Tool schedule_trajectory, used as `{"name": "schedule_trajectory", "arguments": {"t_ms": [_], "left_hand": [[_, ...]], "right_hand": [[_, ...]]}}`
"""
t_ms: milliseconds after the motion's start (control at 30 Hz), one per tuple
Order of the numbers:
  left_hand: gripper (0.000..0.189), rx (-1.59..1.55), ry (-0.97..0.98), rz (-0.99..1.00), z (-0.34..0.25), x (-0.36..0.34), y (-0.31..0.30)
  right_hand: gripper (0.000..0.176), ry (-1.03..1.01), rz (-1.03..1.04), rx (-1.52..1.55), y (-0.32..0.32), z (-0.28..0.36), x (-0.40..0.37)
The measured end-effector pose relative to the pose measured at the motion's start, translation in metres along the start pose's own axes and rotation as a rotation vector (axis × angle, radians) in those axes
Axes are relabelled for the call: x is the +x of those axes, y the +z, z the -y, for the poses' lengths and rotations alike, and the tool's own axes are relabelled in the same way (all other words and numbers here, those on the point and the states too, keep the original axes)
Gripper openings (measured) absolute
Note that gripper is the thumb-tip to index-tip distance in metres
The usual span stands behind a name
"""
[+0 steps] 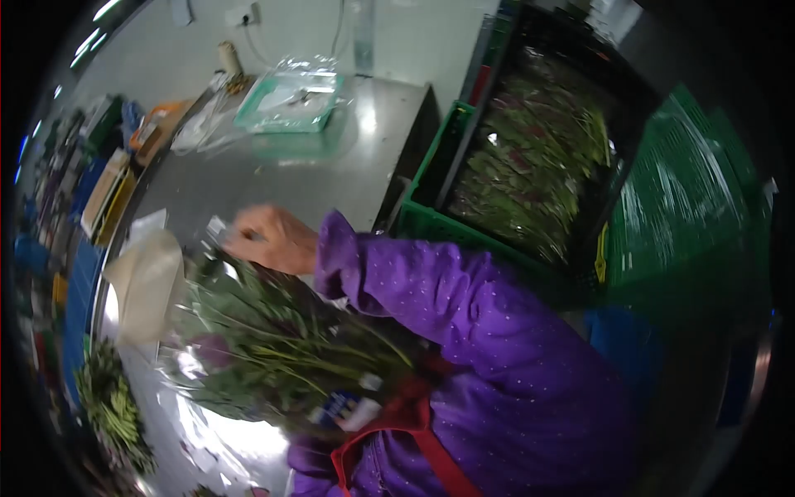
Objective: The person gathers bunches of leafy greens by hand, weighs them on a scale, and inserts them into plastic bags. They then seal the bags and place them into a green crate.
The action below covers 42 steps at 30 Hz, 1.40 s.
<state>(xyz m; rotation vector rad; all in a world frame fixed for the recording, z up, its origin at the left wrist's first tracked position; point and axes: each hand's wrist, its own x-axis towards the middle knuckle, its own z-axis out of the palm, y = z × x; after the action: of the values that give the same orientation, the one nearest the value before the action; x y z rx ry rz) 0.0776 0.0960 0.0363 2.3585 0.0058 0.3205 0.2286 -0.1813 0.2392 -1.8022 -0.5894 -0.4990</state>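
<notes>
My right hand (270,238), blurred and in a purple sleeve, reaches across from the right with its fingers closed. At its fingertips shows a small whitish, shiny plastic piece (217,229). Right below the hand lies a large bunch of leafy greens (273,340) in clear plastic, its stems pointing toward my body. A blue and white label (341,407) shows near the stem end, close to my red apron (426,439). Only some purple sleeve shows on my left side; my left hand is out of sight.
A metal table (364,157) carries a mint-green tray (286,128) with clear plastic. More loose greens (112,406) lie at the left. A black crate (464,178) of wrapped greens rests on a green crate (431,219) at the right, beside another green crate (671,199).
</notes>
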Motion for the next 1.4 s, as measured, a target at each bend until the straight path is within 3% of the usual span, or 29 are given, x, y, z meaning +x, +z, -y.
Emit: {"name": "schedule_trajectory", "arguments": {"t_ms": [33,100,133,167,200,300,400,467,533,567,633,700,733,800,833,900,933,967,1033,1133,1200,1233,1267,1333,1367,1400], "left_hand": [[0.050,-0.021,-0.016,0.050,-0.003,-0.011,0.009],[0.048,-0.069,-0.023,0.188,-0.017,-0.026,0.025],[0.048,-0.094,-0.025,0.254,-0.023,-0.032,0.032],[0.047,-0.108,-0.027,0.318,-0.028,-0.037,0.039],[0.046,-0.126,-0.015,0.382,-0.037,-0.040,0.044],[0.044,-0.171,0.061,0.578,-0.078,-0.037,0.066],[0.043,-0.224,0.277,0.756,-0.151,-0.009,0.103],[0.042,-0.246,0.502,0.840,-0.228,0.021,0.138],[0.041,-0.230,0.753,0.872,-0.320,0.056,0.174],[0.041,-0.188,0.862,0.873,-0.370,0.074,0.191],[0.040,-0.025,1.024,0.867,-0.471,0.105,0.220],[0.040,0.228,1.101,0.847,-0.567,0.127,0.244],[0.040,0.178,1.164,0.728,-0.608,0.135,0.256],[0.036,-0.418,1.339,0.280,-0.655,0.144,0.298],[0.042,-0.223,1.322,0.365,-0.669,0.158,0.340],[0.044,-0.116,1.357,0.161,-0.671,0.166,0.394],[0.045,-0.059,1.370,0.062,-0.673,0.166,0.399],[0.056,-0.119,1.409,0.087,-0.669,0.168,0.402],[0.057,-0.147,1.430,0.101,-0.677,0.171,0.385],[0.055,-0.195,1.423,0.110,-0.687,0.162,0.362],[0.049,-0.292,1.435,0.351,-0.692,0.151,0.347],[0.039,-0.306,1.431,0.566,-0.698,0.139,0.329],[0.036,-0.242,1.536,0.571,-0.700,0.129,0.318],[0.047,-0.392,1.824,0.246,-0.706,0.114,0.320],[0.058,-0.297,1.839,0.267,-0.710,0.109,0.319],[0.059,-0.205,1.843,0.176,-0.715,0.108,0.324]], "right_hand": [[0.029,0.341,0.209,0.076,-0.015,-0.007,-0.022],[0.035,0.581,0.184,0.159,-0.018,-0.066,-0.108],[0.040,0.791,0.241,0.194,-0.035,-0.052,-0.147],[0.047,0.795,0.201,0.242,-0.044,-0.051,-0.191],[0.074,0.894,0.242,0.423,-0.045,-0.076,-0.241],[0.073,0.781,0.161,0.543,-0.092,-0.023,-0.253],[0.077,0.666,0.064,0.678,-0.132,0.042,-0.253],[0.056,0.757,-0.092,0.295,-0.181,0.052,-0.235],[0.044,0.671,-0.261,0.170,-0.255,0.049,-0.237],[0.037,0.508,-0.384,-0.056,-0.299,0.050,-0.233],[0.037,0.521,-0.611,-0.047,-0.394,0.081,-0.215],[0.038,0.539,-0.597,-0.272,-0.496,0.089,-0.202],[0.039,0.522,-0.534,-0.363,-0.548,0.088,-0.194],[0.041,0.679,-0.434,-0.621,-0.649,0.058,-0.187],[0.042,0.768,-0.435,-0.864,-0.671,0.042,-0.183],[0.044,0.938,-0.424,-1.347,-0.702,0.019,-0.176],[0.048,0.882,-0.504,-1.465,-0.682,0.022,-0.168],[0.047,0.760,-0.541,-1.356,-0.677,0.014,-0.167],[0.044,0.561,-0.589,-1.242,-0.665,-0.007,-0.177],[0.023,0.384,-0.804,-0.848,-0.666,-0.026,-0.191],[0.016,0.263,-1.000,-0.611,-0.682,-0.017,-0.197],[0.013,0.214,-1.091,-0.428,-0.671,0.006,-0.188],[0.010,0.174,-1.096,-0.224,-0.670,0.022,-0.187],[0.007,0.122,-1.089,-0.264,-0.655,0.064,-0.185],[0.005,0.094,-1.024,-0.638,-0.651,0.084,-0.192],[0.003,0.010,-0.991,-0.635,-0.649,0.106,-0.201]]}}
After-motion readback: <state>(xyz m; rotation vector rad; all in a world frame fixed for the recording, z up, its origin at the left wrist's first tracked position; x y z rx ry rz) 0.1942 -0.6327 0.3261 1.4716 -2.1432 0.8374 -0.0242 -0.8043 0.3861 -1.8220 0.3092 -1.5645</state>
